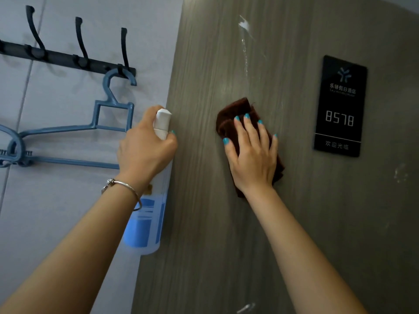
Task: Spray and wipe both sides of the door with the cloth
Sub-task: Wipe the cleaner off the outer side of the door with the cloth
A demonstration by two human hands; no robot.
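Note:
A grey wood-grain door point(204, 200) fills the right two thirds of the head view. White spray streaks point(244, 41) run down its upper part, with more foam near the bottom point(246, 308). My right hand point(251, 152) presses a folded brown cloth point(233, 112) flat against the door with fingers spread. My left hand point(145, 148) grips the neck of a spray bottle point(145, 225) with a white nozzle point(162, 121) and a blue label, held beside the door's left edge.
A black room-number sign point(340, 105) reading 8578 is fixed to the door right of the cloth. On the tiled wall at left hang a dark hook rail point(68, 58) and blue plastic hangers point(74, 128).

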